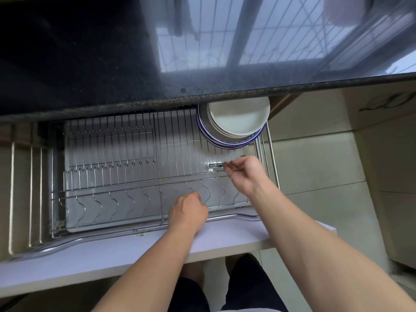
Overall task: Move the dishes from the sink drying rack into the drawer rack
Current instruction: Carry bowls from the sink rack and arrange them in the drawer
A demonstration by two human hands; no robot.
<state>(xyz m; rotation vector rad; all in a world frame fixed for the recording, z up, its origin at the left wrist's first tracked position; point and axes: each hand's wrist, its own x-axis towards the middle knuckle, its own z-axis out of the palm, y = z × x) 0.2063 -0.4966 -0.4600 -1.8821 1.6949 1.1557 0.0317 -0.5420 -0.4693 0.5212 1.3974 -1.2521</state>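
Reaching down into the pulled-out drawer rack [135, 154], both bare forearms come in from the near edge. The left hand [188, 210] sits at the rack's near wire rail, fingers curled under with knuckles up; whether they hook the wire or merely rest against it cannot be told. The right hand [244, 171] is farther in and to the right, its fingers bent loosely inward just beside the small brand plate [216, 165] on the wires; its grip holds nothing that can be seen.

One stack of dishes [236, 122] lies in the far right corner of the rack, half tucked under the dark stone table [112, 64] edge above. On top are white plates, at least three rims showing, and below them blue-rimmed dishes, of which about three edges can be counted; the exact number is hidden by the overhang.

Everything left of the stack is bare wire: a far row of upright prongs, a middle row of short pegs, and a near row of wavy dividers running the rack's full width. The open room is wide from the left wall to the stack, and the right hand hangs above the free patch just near of the plates. The rack's right rail [273, 158] bounds the stack closely on that side, with pale floor tiles [315, 165] beyond. The white drawer front [112, 255] closes off the near edge, and the table overhang shadows the far strip.
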